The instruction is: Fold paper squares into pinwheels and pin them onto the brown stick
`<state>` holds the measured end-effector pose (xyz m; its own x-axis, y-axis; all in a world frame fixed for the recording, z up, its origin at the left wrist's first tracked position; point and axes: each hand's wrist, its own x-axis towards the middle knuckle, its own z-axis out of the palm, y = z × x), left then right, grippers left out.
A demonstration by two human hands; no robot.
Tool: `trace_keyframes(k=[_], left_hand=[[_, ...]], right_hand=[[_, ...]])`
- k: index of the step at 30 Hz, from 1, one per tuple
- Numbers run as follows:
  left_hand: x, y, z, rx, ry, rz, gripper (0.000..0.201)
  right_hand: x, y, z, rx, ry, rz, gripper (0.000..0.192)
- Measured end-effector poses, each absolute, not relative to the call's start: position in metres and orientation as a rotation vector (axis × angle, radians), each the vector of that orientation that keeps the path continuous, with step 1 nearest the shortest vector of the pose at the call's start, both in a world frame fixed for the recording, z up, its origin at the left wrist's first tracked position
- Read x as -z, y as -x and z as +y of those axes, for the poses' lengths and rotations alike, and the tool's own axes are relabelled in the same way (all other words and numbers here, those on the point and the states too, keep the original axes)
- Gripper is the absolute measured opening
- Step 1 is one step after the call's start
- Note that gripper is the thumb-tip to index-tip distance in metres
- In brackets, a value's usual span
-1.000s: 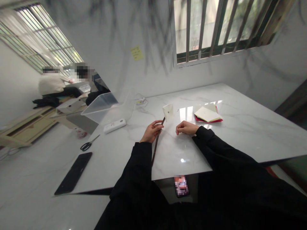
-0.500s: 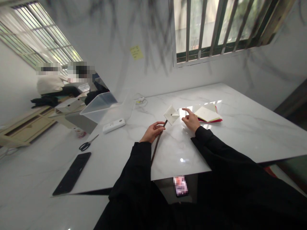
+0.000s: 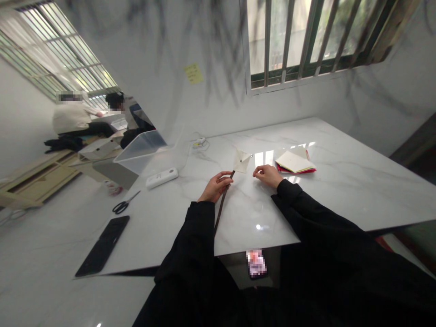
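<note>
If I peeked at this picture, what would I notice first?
Probably the white folded paper pinwheel on a thin dark stick, held up by the left hand over the middle of the shiny white marble table. The right hand hovers just beside it, and a stack of coloured paper sheets lies further right.

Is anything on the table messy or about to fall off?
Yes, the black phone lies askew at the near left corner of the table, right by the edge. Nothing looks spilled or broken.

Scissors (image 3: 125, 204) left of remote (image 3: 162, 178) on table (image 3: 340, 181)
</note>
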<state>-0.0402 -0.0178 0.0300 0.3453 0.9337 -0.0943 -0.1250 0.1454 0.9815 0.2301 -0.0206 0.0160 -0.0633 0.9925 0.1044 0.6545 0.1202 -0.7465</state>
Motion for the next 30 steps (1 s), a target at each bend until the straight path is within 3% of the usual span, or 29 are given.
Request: trace_keyframes(k=[5,11,17,23,25,27,30], left_hand=[[-0.031,0.04,-0.018,-0.939,-1.152,0.887,0.056],[-0.032,0.04,-0.018,-0.958,-1.138,0.882,0.057],[-0.032,0.04,-0.018,-0.955,-1.134,0.887,0.059],[-0.031,0.042,-0.019,-0.887,-1.164,0.89,0.057],[-0.03,0.042,-0.019,-0.842,-1.202,0.888,0.056],[-0.03,0.043,-0.019,-0.825,-1.231,0.883,0.055],[-0.03,0.043,-0.018,-0.846,-1.227,0.879,0.055]], right_hand=[[-0.019,-0.223,-0.024,-0.782,1.631,-1.601,0.061],[-0.021,-0.208,-0.033,-1.254,1.178,-2.067,0.03],[-0.015,-0.205,-0.031,-0.96,1.488,-1.7,0.029],[-0.017,-0.218,-0.028,-0.581,1.562,-1.499,0.078],[-0.019,-0.222,-0.028,-0.475,1.559,-1.496,0.085],[-0.02,-0.225,-0.027,-0.464,1.583,-1.58,0.07],[-0.017,-0.227,-0.026,-0.565,1.647,-1.789,0.027]])
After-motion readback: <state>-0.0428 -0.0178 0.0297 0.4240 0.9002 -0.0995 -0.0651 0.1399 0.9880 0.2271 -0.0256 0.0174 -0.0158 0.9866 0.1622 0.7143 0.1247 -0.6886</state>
